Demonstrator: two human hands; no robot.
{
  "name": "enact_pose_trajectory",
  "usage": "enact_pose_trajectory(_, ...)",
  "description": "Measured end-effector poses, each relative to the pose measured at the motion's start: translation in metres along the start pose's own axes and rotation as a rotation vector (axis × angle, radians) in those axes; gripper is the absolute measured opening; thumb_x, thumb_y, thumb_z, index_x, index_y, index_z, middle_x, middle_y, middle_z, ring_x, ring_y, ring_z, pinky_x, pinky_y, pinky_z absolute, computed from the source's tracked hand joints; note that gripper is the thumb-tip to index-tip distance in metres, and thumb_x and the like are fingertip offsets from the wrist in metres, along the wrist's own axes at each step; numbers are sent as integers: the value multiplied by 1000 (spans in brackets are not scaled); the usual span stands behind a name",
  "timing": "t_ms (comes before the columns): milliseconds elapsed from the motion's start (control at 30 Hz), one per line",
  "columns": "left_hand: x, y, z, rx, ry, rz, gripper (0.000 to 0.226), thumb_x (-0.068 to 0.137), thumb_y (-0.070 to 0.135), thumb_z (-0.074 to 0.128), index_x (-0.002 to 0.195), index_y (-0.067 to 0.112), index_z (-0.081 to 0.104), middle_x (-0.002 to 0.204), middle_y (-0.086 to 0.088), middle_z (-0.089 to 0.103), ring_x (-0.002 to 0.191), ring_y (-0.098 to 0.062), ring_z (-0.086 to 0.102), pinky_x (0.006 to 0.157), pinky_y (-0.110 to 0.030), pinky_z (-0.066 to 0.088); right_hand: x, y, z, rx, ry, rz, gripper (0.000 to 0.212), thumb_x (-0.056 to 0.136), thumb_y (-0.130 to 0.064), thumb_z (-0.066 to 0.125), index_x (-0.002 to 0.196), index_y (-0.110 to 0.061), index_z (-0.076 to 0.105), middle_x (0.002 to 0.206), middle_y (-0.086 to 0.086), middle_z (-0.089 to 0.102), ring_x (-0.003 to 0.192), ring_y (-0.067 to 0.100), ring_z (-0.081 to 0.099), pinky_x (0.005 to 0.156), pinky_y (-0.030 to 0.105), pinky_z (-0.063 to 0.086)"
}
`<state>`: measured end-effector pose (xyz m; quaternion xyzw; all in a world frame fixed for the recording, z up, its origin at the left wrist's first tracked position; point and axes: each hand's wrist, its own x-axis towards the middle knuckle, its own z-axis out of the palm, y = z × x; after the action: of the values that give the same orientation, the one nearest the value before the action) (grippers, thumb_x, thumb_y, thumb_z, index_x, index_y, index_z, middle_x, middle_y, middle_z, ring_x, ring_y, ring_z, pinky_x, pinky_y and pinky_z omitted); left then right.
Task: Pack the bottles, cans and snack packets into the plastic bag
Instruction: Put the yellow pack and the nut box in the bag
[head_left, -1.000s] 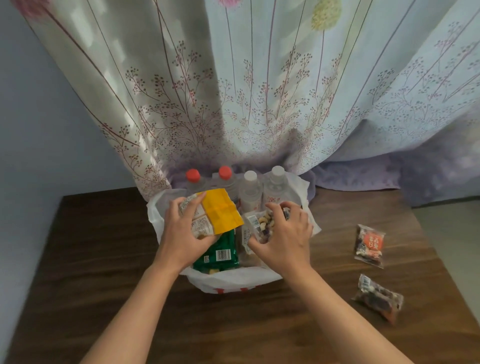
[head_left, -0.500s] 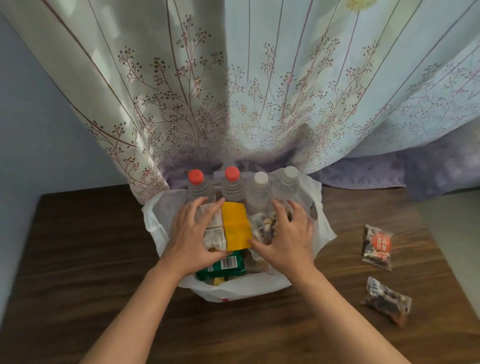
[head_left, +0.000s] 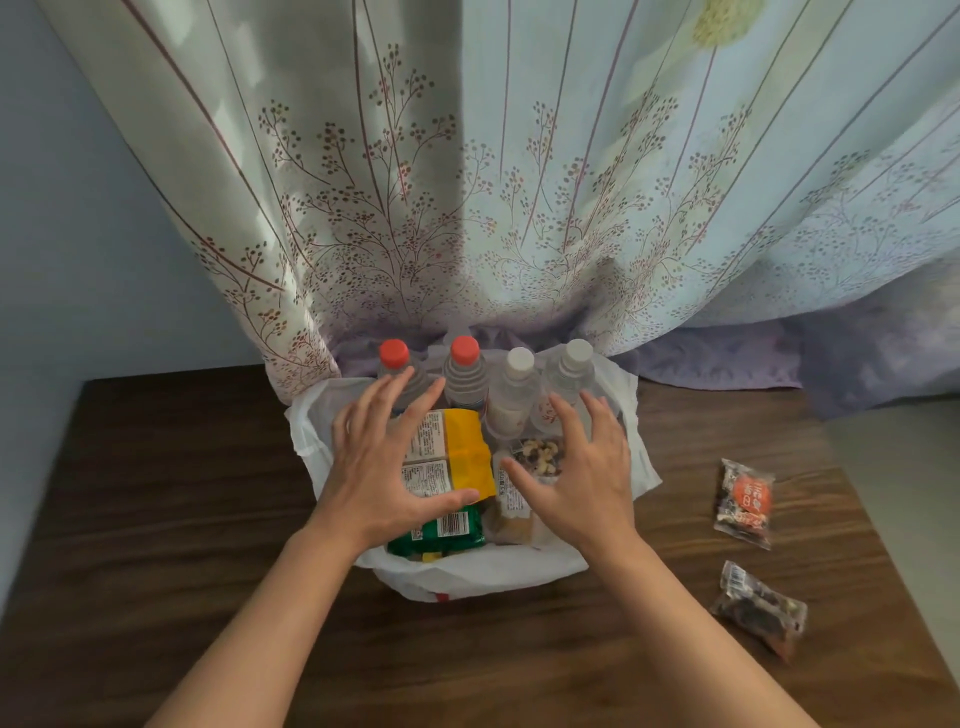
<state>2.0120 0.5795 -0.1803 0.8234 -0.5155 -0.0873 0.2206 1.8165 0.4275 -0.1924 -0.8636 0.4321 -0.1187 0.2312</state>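
A white plastic bag (head_left: 483, 574) stands open on the wooden table (head_left: 156, 519). Inside at the back are two red-capped bottles (head_left: 464, 364) and two white-capped bottles (head_left: 519, 374). In front of them lie a yellow snack packet (head_left: 467, 452), a green packet (head_left: 441, 535) and a clear nut packet (head_left: 537, 457). My left hand (head_left: 374, 467) hovers with spread fingers over the yellow packet. My right hand (head_left: 582, 478) is spread over the nut packet. Neither hand grips anything. Two more snack packets, one with a red label (head_left: 745, 501) and one clear (head_left: 761, 608), lie on the table at the right.
A flowered curtain (head_left: 519, 182) hangs right behind the bag and drapes onto the table's back edge. A pale wall (head_left: 78, 234) is at the left. The table's right edge (head_left: 883, 519) runs just past the two loose packets.
Both hands have let go of the packets and opened. The yellow packet now lies flat in the bag. The camera has moved closer and tilted.
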Motion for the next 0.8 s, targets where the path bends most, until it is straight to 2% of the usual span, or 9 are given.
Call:
enact_pose_trajectory(233,-13,23,-12,85,26,-32,114,69,99,48,162,43,16,172,3,7,159,-22,3,124,-57,11,-7,-2,-22,-42,6,-80,90,83,-77,56,157,-32,33,164,9,30,156,29,17,125,53,21)
enact_pose_trajectory(400,-30,42,-24,170,70,-59,113,71,99,43,163,41,13,173,2,3,159,-26,5,125,-59,11,-18,-1,-44,-112,14,-164,92,83,-80,51,159,-31,32,168,9,24,158,31,11,126,54,13)
enact_pose_trajectory(600,-49,66,-36,239,121,-86,106,76,98,34,163,40,14,173,1,4,159,-24,0,126,-57,6,-28,0,-73,-183,41,-234,94,84,-82,43,161,-32,27,170,8,20,159,32,8,126,57,12)
enact_pose_trajectory(800,-67,81,-45,282,106,-90,104,78,99,25,163,42,7,173,3,-3,159,-20,-9,127,-52,-4,-43,-6,-88,-240,80,-236,96,82,-87,34,162,-37,19,171,4,13,159,32,1,125,62,9)
